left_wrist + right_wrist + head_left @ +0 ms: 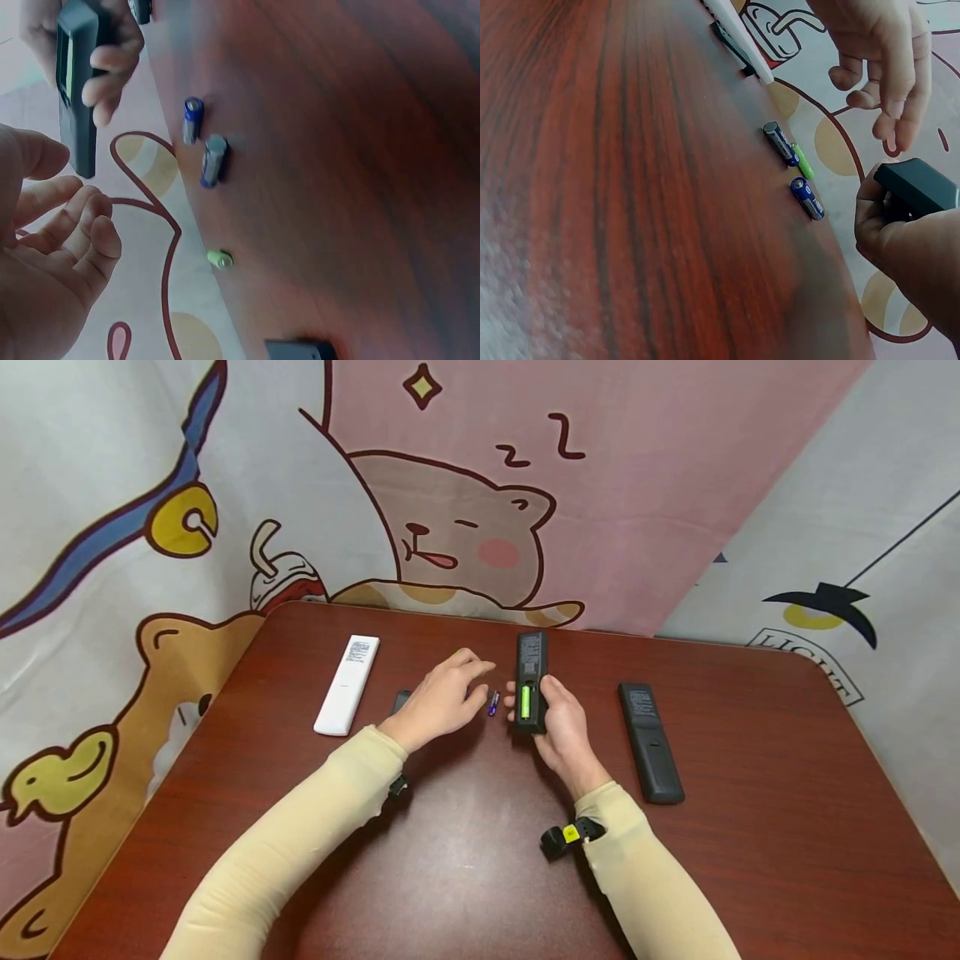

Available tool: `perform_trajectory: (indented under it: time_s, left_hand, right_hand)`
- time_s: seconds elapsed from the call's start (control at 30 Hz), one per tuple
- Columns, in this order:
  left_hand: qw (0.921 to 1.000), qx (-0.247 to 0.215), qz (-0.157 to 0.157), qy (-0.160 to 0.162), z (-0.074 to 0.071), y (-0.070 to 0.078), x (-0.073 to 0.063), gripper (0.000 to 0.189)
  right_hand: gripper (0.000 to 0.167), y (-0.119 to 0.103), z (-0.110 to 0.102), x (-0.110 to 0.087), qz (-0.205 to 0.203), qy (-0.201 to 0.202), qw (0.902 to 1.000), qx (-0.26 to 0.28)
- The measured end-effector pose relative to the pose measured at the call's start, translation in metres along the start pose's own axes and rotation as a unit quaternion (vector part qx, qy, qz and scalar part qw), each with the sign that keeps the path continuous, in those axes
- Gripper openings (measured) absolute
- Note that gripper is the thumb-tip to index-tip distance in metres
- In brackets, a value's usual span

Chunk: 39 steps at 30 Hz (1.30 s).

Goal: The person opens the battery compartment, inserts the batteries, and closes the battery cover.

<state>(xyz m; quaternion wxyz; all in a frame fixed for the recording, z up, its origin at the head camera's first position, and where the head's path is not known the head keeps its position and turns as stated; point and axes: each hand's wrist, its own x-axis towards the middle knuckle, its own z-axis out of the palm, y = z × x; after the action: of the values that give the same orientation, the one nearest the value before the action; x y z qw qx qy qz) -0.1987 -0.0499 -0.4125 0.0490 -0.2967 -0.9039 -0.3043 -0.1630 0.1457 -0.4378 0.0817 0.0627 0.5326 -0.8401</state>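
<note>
My right hand grips a black remote control with its back turned up and its battery compartment uncovered. One green battery lies in that compartment. To the left, my left hand hovers over the table with fingers loosely bent and nothing between them. In the left wrist view its fingertips are close to the remote's end. Below on the table lie a blue-and-silver battery, a second such battery and a loose green battery.
A white remote lies face down at the left, and another black remote at the right. A dark object is partly hidden behind the left hand. Cartoon-printed cloth hangs along the brown table's far edge.
</note>
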Motion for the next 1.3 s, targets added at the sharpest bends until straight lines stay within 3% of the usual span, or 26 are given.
perform_trajectory:
  time_s: [0.37,1.07,1.3]
  left_hand:
    - [0.9997,0.022,-0.010,-0.001,-0.004,-0.017,0.001,0.039]
    - [0.9936,0.055,-0.089,-0.043,-0.002,-0.038,0.008,0.039]
    - [0.9921,0.062,-0.093,-0.057,-0.001,-0.042,0.012,0.041]
  right_hand:
    - [0.046,0.001,-0.001,0.001,0.001,0.001,1.0000,-0.001]
    - [0.045,0.001,-0.002,0.001,-0.001,0.007,1.0000,0.002]
    - [0.045,0.000,-0.003,0.000,0.000,0.008,1.0000,0.000]
